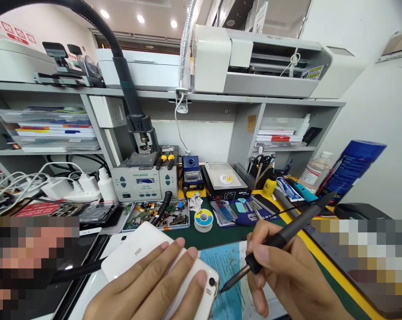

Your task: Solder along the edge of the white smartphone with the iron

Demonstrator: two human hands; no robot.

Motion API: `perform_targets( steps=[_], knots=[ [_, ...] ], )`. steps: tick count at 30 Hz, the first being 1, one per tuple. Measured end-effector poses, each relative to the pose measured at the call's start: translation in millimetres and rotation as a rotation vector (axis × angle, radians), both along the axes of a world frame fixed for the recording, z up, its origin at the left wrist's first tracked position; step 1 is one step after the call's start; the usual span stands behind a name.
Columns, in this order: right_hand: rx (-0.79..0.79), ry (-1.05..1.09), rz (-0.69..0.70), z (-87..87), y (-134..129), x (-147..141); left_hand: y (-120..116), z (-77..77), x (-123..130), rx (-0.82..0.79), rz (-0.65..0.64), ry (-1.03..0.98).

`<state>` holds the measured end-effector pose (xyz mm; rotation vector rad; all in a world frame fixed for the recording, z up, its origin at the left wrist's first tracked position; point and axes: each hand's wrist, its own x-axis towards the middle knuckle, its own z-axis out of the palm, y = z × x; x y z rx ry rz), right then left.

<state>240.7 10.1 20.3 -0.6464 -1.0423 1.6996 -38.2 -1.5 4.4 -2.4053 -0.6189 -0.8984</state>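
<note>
A white smartphone (142,244) lies back side up and slanted under my left hand (154,284). My left hand's long fingers stretch across its back, holding it; the thumb is hidden. In my right hand (280,266) is a soldering iron (299,223), gripped like a pen around its dark handle. The iron's tip points down-left, right beside the phone's edge near the camera lens (212,282). Whether it touches the edge I cannot tell. Under the iron is a blue and white printed sheet (229,258) on a green mat (187,238).
Behind the phone stand a tray of small parts (181,227), a solder spool (203,221) and a hot-air station (144,182). A hot plate (224,191) sits farther back. Tweezers (254,209) and bottles line the right; tangled white cables (30,186) lie left. Two areas are pixelated.
</note>
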Motion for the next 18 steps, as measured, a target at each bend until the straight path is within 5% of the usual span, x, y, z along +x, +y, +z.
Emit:
perform_targets(
  steps=[18],
  knots=[
    [0.056,-0.079,-0.042,-2.7,-0.9,-0.5,1.7,0.1,0.6,-0.001,0.028,0.034]
  ],
)
